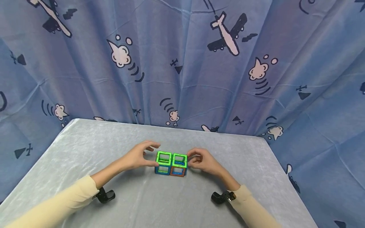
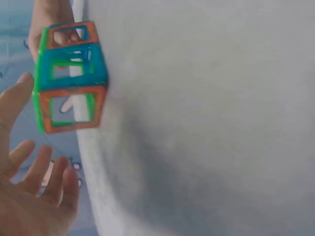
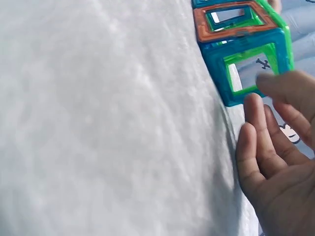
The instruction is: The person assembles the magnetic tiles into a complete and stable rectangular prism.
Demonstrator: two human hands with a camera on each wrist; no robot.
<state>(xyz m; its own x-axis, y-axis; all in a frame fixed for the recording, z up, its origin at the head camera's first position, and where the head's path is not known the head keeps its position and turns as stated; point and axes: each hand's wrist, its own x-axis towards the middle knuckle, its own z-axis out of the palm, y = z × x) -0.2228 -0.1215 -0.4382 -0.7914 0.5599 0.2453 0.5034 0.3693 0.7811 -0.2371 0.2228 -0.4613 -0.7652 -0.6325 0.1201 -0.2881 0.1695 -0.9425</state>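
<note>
Two hollow cubes made of magnetic building tiles stand side by side on the table, both topped with green frames. The left cube (image 1: 164, 164) has a blue front, the right cube (image 1: 177, 175) an orange one. Around the left cube's outer side my left hand (image 1: 139, 155) is spread, thumb near its front corner and fingers towards the back. In the left wrist view, a gap shows between that hand (image 2: 37, 206) and the orange side tile (image 2: 46, 110). My right hand (image 1: 206, 162) has loosely bent fingers at the right cube's outer side; a fingertip overlaps the blue side tile (image 3: 219, 73) in the right wrist view.
A pale grey cloth covers the table (image 1: 128, 202). Behind it hangs a blue curtain (image 1: 196, 72) printed with planes and clouds, close along the table's back edge. A black camera sits on each wrist, left (image 1: 105, 195) and right (image 1: 220, 197).
</note>
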